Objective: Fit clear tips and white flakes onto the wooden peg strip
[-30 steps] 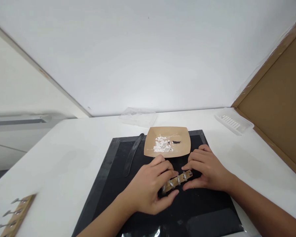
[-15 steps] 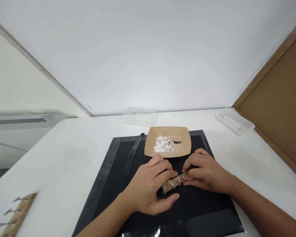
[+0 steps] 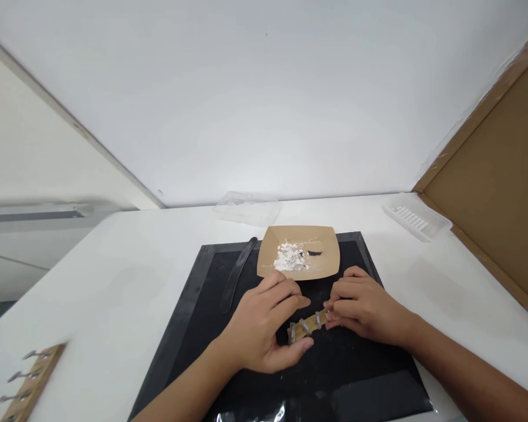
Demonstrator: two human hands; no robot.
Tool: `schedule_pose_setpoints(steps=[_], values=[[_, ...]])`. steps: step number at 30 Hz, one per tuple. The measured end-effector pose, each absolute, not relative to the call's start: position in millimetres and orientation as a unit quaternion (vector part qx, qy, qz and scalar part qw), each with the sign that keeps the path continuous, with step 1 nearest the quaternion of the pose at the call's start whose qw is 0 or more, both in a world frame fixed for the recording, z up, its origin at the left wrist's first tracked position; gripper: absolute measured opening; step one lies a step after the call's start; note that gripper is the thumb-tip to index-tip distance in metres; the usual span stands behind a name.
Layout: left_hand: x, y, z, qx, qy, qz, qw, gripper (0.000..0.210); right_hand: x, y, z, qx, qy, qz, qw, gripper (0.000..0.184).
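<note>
A short wooden strip [image 3: 310, 325] with several greyish, shiny pieces across it lies at a slant over the black mat. My right hand [image 3: 363, 305] pinches its right end between thumb and fingers, covering that end. Around the strip's left end my left hand [image 3: 268, 325] is open, thumb and fingers apart. The left thumb tip is close to the strip's lower edge; whether it touches I cannot tell. Just beyond both hands stands a brown paper tray [image 3: 328, 266] holding small white round bits [image 3: 290, 257] and a dark sliver [image 3: 315, 253].
The black mat [image 3: 321, 375] lies on a white table [image 3: 127, 281]. A dark flat curved stick [image 3: 239, 275] rests left of the tray. Another wooden strip with metal hooks [image 3: 35, 381] is at the lower left. Behind are a plastic bag [image 3: 246, 206], a clear tray [image 3: 435, 220] and cardboard [image 3: 497, 176].
My left hand has drawn slightly left, and its fingers have moved away from the strip, baring more of it. The right hand keeps its pinch on the right end.
</note>
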State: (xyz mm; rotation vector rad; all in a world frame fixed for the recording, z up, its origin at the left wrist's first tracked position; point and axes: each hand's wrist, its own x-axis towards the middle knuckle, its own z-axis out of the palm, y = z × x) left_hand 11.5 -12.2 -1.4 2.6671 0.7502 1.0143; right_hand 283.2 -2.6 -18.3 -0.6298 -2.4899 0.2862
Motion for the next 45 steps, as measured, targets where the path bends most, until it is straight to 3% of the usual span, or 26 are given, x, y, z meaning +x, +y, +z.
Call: schedule_pose_setpoints(steps=[7,13,16,18,24,28,31,35,40,45], values=[[-11.7,-0.2,-2.3,0.86,0.323,0.395,0.018,0.035,284.1,-3.8,-22.6,-0.249,-0.923,0.115,0.271,0.025],[-29.3,21.1,-6.2,0.733,0.588,0.327,-0.102,0.036,289.3,-0.5,-15.8,-0.252,-0.904,0.183,0.292,0.028],[-28.0,27.3,-9.0,0.665,0.699,0.239,-0.111,0.038,295.8,3.8,-10.6,-0.295,-0.868,0.259,0.306,0.057],[-25.7,28.5,-10.0,0.644,0.734,0.187,-0.106,0.037,299.1,6.2,-9.1,-0.312,-0.853,0.288,0.304,0.065],[-22.0,26.5,-8.4,0.637,0.755,0.119,-0.101,0.039,301.8,7.6,-7.3,-0.289,-0.865,0.274,0.305,0.047],[-23.7,27.6,-11.3,0.64,0.76,0.074,-0.081,0.041,307.8,12.3,-8.3,-0.363,-0.841,0.183,0.357,0.02],[-27.2,29.9,-14.9,0.665,0.742,0.043,-0.064,0.044,312.4,17.6,-10.9,-0.465,-0.789,0.098,0.389,0.026],[-33.7,32.7,-18.0,0.674,0.735,0.021,-0.069,0.043,317.1,22.5,-9.5,-0.58,-0.678,0.07,0.446,0.033],[-38.4,34.0,-23.9,0.677,0.732,0.017,-0.072,0.043,332.8,28.6,0.0,-0.65,-0.597,-0.012,0.471,0.03],[-35.6,32.9,-28.3,0.666,0.742,0.026,-0.078,0.047,358.9,43.3,-3.6,-0.685,-0.591,0.004,0.426,0.026]])
